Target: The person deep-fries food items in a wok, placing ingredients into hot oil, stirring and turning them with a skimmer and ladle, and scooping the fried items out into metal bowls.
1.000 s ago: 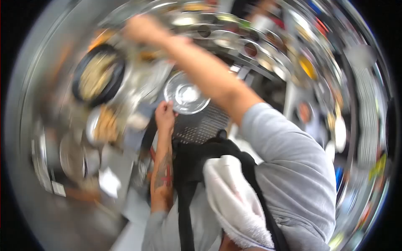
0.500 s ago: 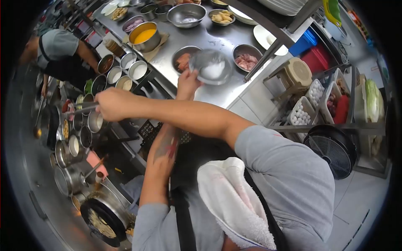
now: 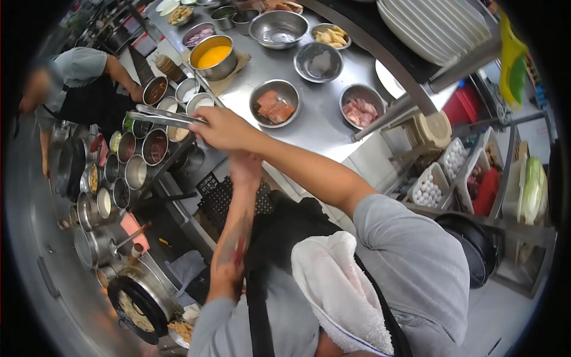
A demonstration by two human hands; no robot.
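Note:
My right hand (image 3: pixel 223 128) is closed around metal tongs (image 3: pixel 169 116), which point left over the rack of small pots. Beneath my right wrist is my left hand (image 3: pixel 244 172), its fingers hidden by that wrist. Ahead on the steel table, a metal bowl (image 3: pixel 275 85) holds orange-pink chunks (image 3: pixel 275 108) that look like fish. Behind it stands a second metal bowl (image 3: pixel 303 70) with a pale patch inside that I cannot make out. To the right is a bowl (image 3: pixel 380 106) of pink raw meat (image 3: pixel 360 112).
A pot of yellow liquid (image 3: pixel 213 58) stands on the table (image 3: pixel 238 86). Left are several sauce pots (image 3: pixel 135 171), a wok (image 3: pixel 156 324) and a co-worker (image 3: pixel 86 77). A plate shelf (image 3: pixel 416 89) overhangs the right; egg baskets (image 3: pixel 429 190) sit below.
My left hand has let go of the metal bowl, now on the table, and drawn back toward my body. My right hand with the tongs has moved right and slightly up.

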